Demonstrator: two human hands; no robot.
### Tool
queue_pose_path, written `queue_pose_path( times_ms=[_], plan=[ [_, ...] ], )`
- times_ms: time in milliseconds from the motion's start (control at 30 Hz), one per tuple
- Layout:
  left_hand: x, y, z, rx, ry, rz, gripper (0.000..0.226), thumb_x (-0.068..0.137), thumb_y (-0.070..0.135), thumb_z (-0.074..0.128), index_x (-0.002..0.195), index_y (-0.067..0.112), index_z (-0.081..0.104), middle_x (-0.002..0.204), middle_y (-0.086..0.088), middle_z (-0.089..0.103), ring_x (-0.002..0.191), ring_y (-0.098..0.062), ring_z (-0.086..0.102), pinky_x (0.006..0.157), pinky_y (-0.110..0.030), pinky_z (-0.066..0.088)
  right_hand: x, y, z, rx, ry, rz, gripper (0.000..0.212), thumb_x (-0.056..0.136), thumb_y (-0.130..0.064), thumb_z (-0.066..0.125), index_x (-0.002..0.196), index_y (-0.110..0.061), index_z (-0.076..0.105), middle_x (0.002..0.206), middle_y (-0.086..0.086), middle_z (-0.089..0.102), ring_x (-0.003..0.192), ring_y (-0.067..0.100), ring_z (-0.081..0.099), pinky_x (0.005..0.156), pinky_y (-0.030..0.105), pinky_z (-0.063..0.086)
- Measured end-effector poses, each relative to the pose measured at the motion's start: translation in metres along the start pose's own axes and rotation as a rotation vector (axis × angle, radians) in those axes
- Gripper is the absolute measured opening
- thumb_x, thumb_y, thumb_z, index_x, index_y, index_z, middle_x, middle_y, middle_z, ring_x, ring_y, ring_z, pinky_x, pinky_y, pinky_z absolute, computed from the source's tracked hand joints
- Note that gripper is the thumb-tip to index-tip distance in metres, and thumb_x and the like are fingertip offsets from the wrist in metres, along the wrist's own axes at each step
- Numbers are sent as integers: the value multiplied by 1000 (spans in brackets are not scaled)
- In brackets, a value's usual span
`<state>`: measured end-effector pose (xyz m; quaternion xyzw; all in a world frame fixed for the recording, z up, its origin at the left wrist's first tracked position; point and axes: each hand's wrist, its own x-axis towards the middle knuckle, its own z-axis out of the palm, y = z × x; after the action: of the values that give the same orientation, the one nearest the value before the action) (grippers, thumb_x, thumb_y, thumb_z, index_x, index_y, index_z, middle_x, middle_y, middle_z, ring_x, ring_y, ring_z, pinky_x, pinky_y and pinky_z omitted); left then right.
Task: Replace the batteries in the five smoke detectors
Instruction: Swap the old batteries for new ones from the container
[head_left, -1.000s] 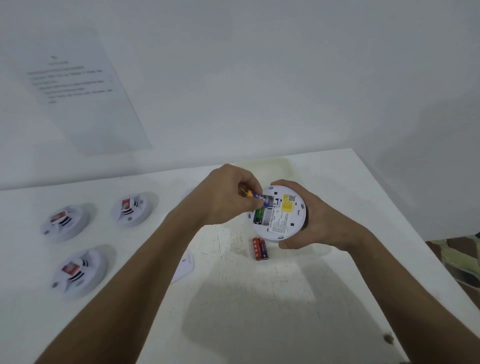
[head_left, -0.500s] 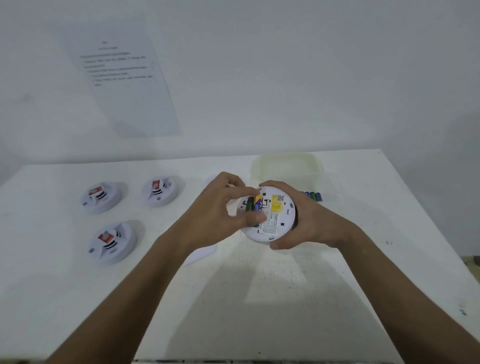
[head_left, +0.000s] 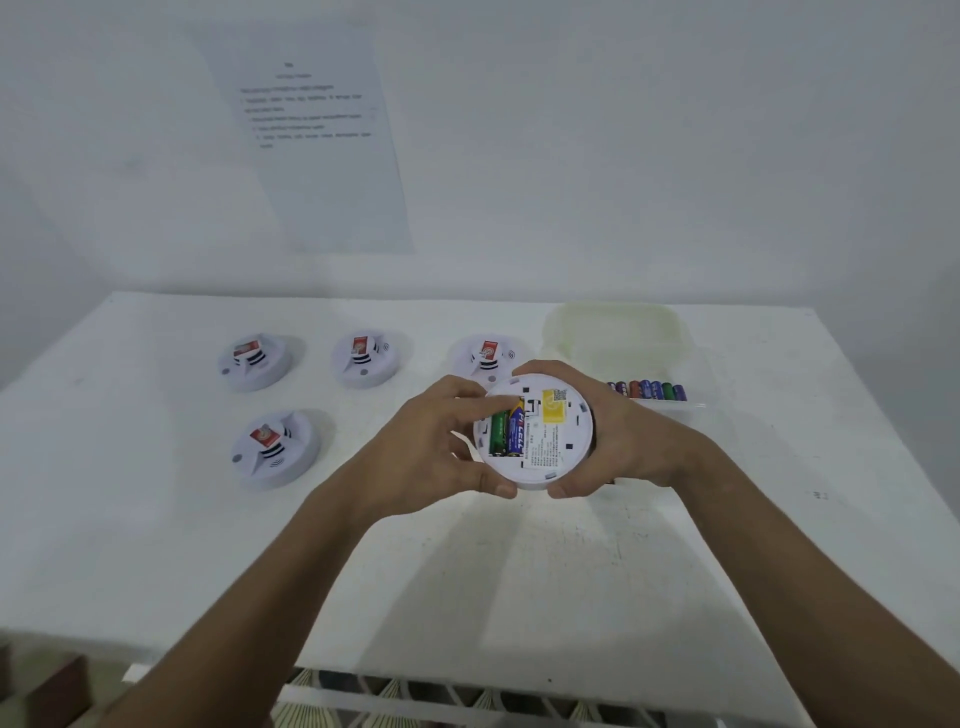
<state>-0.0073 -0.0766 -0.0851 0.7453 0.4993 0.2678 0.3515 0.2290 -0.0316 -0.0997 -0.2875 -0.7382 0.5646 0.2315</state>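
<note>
Above the white table (head_left: 467, 582) I hold a round white smoke detector (head_left: 553, 441) with its back facing me. My right hand (head_left: 618, 436) grips its right rim. My left hand (head_left: 436, 447) grips the left rim, thumb under the lower edge and a finger pressing the top of the open battery bay. A green battery (head_left: 498, 434) and a blue battery (head_left: 517, 432) lie side by side in that bay. A yellow label (head_left: 553, 413) sits beside them.
Several other smoke detectors lie on the table: at the far left (head_left: 253, 361), behind centre (head_left: 365, 358), just behind my left hand (head_left: 485, 356), and at the near left (head_left: 274, 449). A clear box (head_left: 670, 332) at the right holds a row of batteries (head_left: 649, 389). A printed sheet (head_left: 311, 135) hangs on the wall.
The blue battery went from my left fingers into the bay beside the green one. My left hand now holds the detector's rim. The view has shifted, showing more detectors and the battery box.
</note>
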Motion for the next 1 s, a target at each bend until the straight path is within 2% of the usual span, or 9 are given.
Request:
queue_pose_path(
  times_ms=[100, 200, 333, 433, 533, 667, 800, 900, 1000],
  plan=[
    [-6, -6, 0, 43, 22, 9, 74, 65, 29, 89, 132, 33, 59, 118, 22, 45, 97, -7, 58, 72, -10, 48, 4, 2, 4, 18, -10, -1, 96, 60, 0, 87, 137, -40, 46, 130, -13, 58, 125, 11, 55, 92, 30, 56],
    [-11, -16, -3, 67, 49, 49, 70, 70, 34, 86, 131, 47, 54, 118, 26, 44, 90, -7, 53, 69, -10, 46, 7, 6, 6, 47, 9, 11, 97, 61, 4, 87, 140, -37, 45, 131, -10, 58, 125, 14, 55, 91, 34, 58],
    [-18, -48, -14, 66, 127, -46, 71, 73, 34, 84, 124, 64, 44, 116, 22, 49, 89, -1, 52, 71, -10, 41, 5, 14, 2, 50, 37, 25, 96, 62, 2, 89, 138, -40, 47, 131, -13, 59, 123, 7, 56, 85, 28, 58],
    [-25, -79, -12, 140, 158, -240, 75, 69, 41, 86, 129, 56, 44, 123, 13, 47, 103, 0, 49, 81, -13, 41, 2, 20, -2, 23, 57, 40, 96, 61, -4, 91, 137, -43, 48, 131, -14, 58, 123, 6, 56, 88, 28, 57],
    [-28, -101, -4, 246, 97, -389, 88, 67, 50, 85, 143, 40, 41, 135, 3, 39, 128, -20, 36, 106, -37, 35, -1, 24, -2, 11, 60, 64, 97, 59, -12, 93, 137, -45, 46, 131, -16, 59, 123, 4, 56, 86, 25, 57],
    [-25, -111, 6, 401, 61, -459, 93, 64, 59, 82, 145, 36, 41, 137, -1, 36, 130, -24, 32, 105, -40, 30, -4, 27, 0, 8, 49, 79, 96, 58, -15, 93, 138, -44, 46, 132, -14, 58, 123, 6, 56, 86, 24, 56],
    [-25, -119, 3, 341, 62, -420, 61, 65, 56, 83, 118, 34, 63, 121, 4, 40, 115, -18, 36, 90, -31, 31, -8, 26, 1, 10, 48, 84, 93, 56, -19, 92, 133, -48, 49, 130, -17, 59, 122, 4, 57, 86, 22, 56],
    [-26, -122, 3, 340, 55, -358, 44, 64, 57, 80, 97, 31, 67, 108, 4, 47, 106, -14, 40, 87, -31, 39, -9, 25, 2, 9, 49, 89, 91, 55, -21, 92, 130, -50, 50, 129, -17, 58, 122, 5, 56, 87, 23, 55],
    [-27, -118, 9, 445, 61, -302, 52, 57, 65, 62, 72, 15, 59, 88, 3, 48, 91, -15, 45, 75, -32, 47, -9, 25, 2, 10, 53, 85, 90, 57, -15, 92, 129, -52, 51, 128, -18, 59, 121, 3, 57, 86, 20, 55]
  ],
)
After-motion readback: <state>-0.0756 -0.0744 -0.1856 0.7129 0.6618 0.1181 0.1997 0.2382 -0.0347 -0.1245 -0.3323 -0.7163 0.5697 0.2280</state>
